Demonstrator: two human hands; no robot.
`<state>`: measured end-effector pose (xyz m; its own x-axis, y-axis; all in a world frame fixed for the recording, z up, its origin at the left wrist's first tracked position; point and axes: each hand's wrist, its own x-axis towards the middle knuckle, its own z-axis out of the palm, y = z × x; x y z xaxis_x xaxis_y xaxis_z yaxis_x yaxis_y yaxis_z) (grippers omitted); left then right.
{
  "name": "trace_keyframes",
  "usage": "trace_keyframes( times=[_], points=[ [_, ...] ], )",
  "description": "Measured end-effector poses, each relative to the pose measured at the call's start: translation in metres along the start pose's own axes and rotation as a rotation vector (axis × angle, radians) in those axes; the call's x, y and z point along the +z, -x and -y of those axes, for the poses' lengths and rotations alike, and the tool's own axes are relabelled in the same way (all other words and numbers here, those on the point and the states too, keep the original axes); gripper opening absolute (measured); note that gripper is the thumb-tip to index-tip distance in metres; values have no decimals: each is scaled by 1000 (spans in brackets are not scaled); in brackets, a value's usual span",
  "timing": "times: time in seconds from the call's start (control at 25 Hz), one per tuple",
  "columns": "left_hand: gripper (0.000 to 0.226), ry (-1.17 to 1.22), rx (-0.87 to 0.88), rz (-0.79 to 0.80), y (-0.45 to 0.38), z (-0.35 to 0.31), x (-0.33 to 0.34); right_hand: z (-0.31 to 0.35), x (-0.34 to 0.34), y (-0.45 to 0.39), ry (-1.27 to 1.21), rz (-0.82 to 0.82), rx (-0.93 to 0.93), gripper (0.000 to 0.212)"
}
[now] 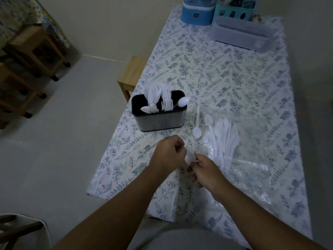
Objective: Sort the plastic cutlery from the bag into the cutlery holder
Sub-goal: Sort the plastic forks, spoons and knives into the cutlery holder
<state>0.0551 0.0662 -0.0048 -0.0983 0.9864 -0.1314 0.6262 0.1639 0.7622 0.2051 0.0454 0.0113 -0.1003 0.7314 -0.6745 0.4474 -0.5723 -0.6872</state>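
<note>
Spoon (189, 158) sits pinched between our left hand (166, 153) and right hand (207, 173) over the table's near edge, holder (159, 112) ahead-left, bag (239, 141) of cutlery right.

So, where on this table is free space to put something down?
Free: the wide stretch of table between the holder and the far containers; also the near-left corner. Crowded: right of the holder, where a loose spoon, cutlery pile and bag lie.

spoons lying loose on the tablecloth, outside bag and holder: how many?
1: a white plastic spoon lies between the black cutlery holder and the clear plastic bag. Another spoon is held between both hands. Others may hide in the bag.
</note>
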Motion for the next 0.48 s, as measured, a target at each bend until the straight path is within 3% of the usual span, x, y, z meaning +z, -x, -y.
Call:
trace_keyframes(
  times=[0.08,0.28,0.48],
  points=[
    [7,7,-95,6,-21,-10,21,-9,-11,2,-44,-57,54,28],
    [39,20,-399,53,-72,-17,65,-13,-36,4,-106,-145,61,30],
    [15,103,-413,51,-74,-10,59,-10,-49,4,-106,-161,-8,35]
  ],
)
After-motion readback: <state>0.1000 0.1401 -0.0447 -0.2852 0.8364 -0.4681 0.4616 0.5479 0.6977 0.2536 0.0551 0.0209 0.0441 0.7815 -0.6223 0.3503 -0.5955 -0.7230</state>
